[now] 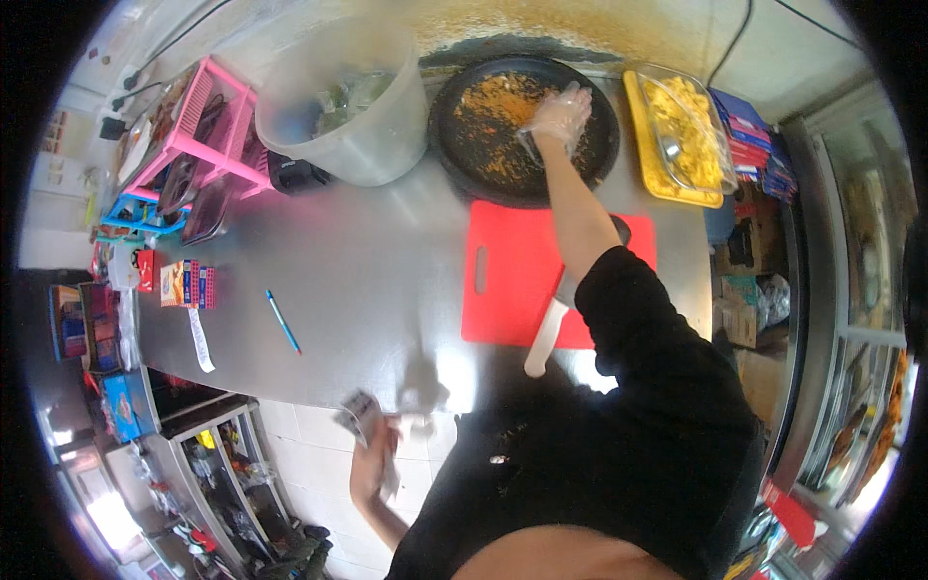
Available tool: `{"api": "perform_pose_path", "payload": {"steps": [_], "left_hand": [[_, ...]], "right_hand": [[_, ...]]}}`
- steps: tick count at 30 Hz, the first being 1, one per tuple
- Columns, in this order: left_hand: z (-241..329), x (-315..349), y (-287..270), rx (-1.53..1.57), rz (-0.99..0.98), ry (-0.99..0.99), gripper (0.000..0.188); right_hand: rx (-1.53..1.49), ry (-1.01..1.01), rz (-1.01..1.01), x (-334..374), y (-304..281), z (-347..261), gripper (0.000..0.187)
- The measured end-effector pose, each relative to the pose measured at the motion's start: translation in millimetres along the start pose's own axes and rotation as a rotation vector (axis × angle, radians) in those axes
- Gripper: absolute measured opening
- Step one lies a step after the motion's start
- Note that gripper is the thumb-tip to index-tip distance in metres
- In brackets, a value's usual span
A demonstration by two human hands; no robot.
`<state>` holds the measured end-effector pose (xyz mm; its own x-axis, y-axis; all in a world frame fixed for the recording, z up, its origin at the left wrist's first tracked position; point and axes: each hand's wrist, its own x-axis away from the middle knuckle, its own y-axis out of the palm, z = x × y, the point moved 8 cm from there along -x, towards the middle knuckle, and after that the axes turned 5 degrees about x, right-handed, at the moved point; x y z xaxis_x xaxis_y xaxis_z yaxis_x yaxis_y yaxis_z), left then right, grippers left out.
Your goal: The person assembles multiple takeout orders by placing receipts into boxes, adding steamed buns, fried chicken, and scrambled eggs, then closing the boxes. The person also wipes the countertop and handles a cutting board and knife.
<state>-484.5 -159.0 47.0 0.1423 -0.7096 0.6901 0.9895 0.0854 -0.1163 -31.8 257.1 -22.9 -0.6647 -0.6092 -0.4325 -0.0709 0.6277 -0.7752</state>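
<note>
My right hand [561, 118], in a clear plastic glove, reaches into a round black pan [444, 145] at the back of the steel table. Its fingers look stretched out over the orange-brown crumbs [500, 100] in the pan. Down at the left, past the table's front edge, my left hand [371, 462] is closed on a small flat grey-and-white item [360, 416], blurred by motion. Under my right arm lies a red cutting board [498, 309]. A knife [547, 338] with a white handle rests on it, its handle jutting past the near edge; my sleeve covers part of the board.
A translucent bucket [372, 159] with plastic bags inside stands left of the pan, beside a pink rack [232, 155]. To the right, a glass dish of yellow food [688, 126] sits on a yellow tray [667, 191]. Small boxes [184, 283] and a blue pen [281, 319] lie at left.
</note>
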Motion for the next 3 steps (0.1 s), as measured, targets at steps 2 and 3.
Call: {"api": "perform_pose_path", "payload": {"steps": [2,3], "left_hand": [[-61,18,-17,-0.051,-0.02,-0.388,0.035],[-71,15,-18,0.014,-0.041,-0.338,0.035]], "right_hand": [[-0.097,-0.113,-0.107,-11,25,-15,0.045],[-0.079,-0.209,-0.096,-10,29,-27,0.037]]}}
